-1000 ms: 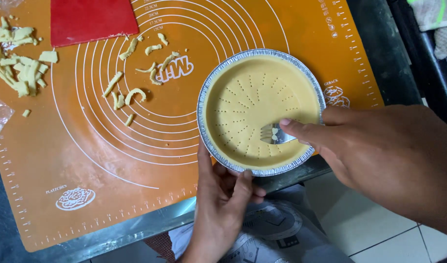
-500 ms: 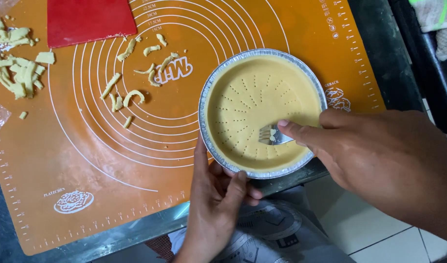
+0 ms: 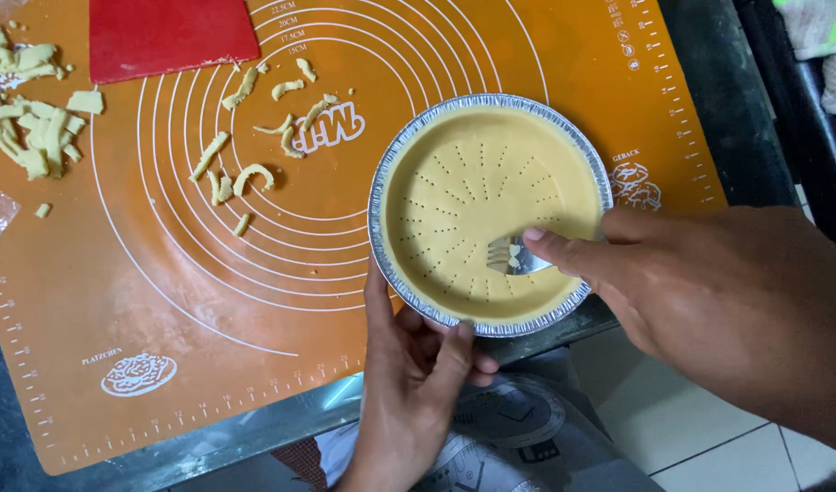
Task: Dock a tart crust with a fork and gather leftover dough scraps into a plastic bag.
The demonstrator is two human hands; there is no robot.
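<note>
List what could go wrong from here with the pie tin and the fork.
1. The foil pie tin sits at the near edge of the orange mat, partly past the counter edge; only the left hand steadies it from below, so it might tip off.
2. The fork in the right hand could tear the thin dough if pressed hard.
3. The dough scraps might get dragged around.

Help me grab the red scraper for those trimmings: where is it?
The red scraper lies at the head view's top left on the orange mat, just above the dough scraps.
</note>
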